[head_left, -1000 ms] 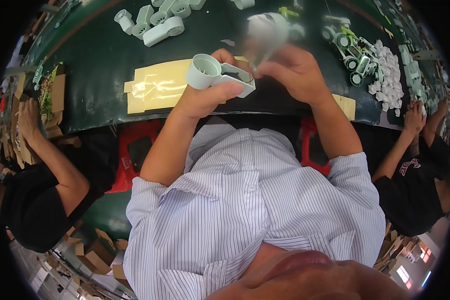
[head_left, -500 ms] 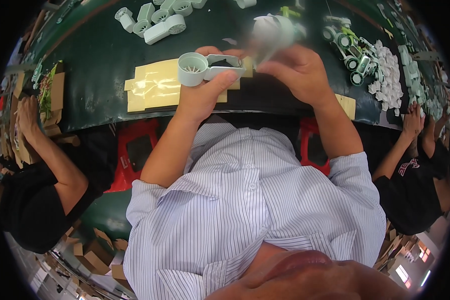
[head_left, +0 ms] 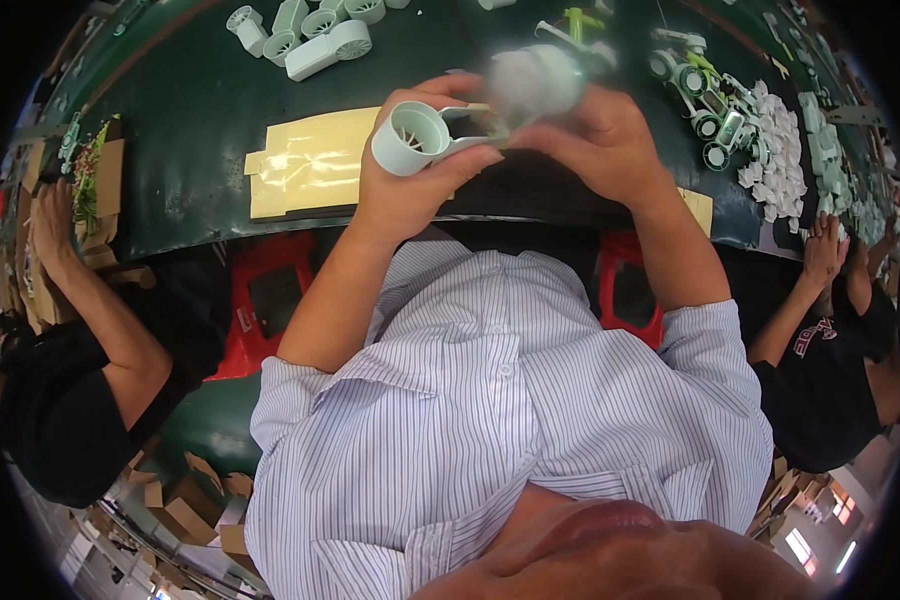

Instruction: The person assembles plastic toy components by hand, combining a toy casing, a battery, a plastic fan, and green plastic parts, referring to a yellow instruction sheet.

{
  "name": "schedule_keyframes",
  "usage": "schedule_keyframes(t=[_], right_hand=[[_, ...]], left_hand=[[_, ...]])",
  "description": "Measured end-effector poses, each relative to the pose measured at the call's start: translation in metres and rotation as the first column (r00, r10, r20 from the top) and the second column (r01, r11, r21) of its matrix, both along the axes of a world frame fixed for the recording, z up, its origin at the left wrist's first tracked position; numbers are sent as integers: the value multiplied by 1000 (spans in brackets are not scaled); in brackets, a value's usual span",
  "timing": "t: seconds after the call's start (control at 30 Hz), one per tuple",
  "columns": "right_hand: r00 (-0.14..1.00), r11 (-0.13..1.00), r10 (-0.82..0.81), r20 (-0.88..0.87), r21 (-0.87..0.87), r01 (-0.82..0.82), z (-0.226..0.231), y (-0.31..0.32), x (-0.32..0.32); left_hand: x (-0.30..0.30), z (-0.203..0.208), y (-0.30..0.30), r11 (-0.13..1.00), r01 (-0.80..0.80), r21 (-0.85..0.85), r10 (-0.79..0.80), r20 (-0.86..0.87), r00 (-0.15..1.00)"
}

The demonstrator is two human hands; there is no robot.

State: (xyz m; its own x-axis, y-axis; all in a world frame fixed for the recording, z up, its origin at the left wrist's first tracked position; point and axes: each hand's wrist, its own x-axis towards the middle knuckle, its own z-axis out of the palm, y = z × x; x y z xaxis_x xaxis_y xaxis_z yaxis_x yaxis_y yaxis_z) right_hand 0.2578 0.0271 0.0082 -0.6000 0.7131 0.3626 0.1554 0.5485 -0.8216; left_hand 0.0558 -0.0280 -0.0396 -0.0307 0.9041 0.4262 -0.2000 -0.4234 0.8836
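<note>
A pale green plastic housing [head_left: 402, 158], with a round finned cup at one end and a narrow two-sided arm at the other, is gripped in my left hand [head_left: 395, 205]. The thumb runs along its near side and the fingers wrap behind it. At the far end of that arm, my right hand [head_left: 615, 150] has its thumb and fingers closed round a whitish rounded part [head_left: 533, 85], smeared by motion. Whether that part touches the housing is hard to make out. Under my hands lies a yellow glossy sheet [head_left: 315, 165] on the green table.
Similar pale green housings [head_left: 325, 52] lie at the far left. Small green-and-white wheeled parts [head_left: 705, 105] and a heap of white pieces [head_left: 773, 165] are to the right. Co-workers' hands [head_left: 55, 225] show at both sides; red stools [head_left: 260, 310] stand below the table edge.
My left hand has tilted the housing, its cup shifting slightly right. The blurred part in my right hand has moved a little left and down, closer to the housing.
</note>
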Motion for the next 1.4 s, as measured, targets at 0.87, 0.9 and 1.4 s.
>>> schedule_keyframes(t=[0.87,0.9,1.4], right_hand=[[997,955,-2,83,297,-23,1,6,5],[997,952,4,80,306,-29,1,6,5],[989,908,-9,147,415,-53,2,7,1]], left_hand=[[-16,18,-6,980,35,194,11,-230,973],[-17,20,-6,980,35,193,10,-229,973],[-23,25,-11,987,-13,159,68,-347,935]])
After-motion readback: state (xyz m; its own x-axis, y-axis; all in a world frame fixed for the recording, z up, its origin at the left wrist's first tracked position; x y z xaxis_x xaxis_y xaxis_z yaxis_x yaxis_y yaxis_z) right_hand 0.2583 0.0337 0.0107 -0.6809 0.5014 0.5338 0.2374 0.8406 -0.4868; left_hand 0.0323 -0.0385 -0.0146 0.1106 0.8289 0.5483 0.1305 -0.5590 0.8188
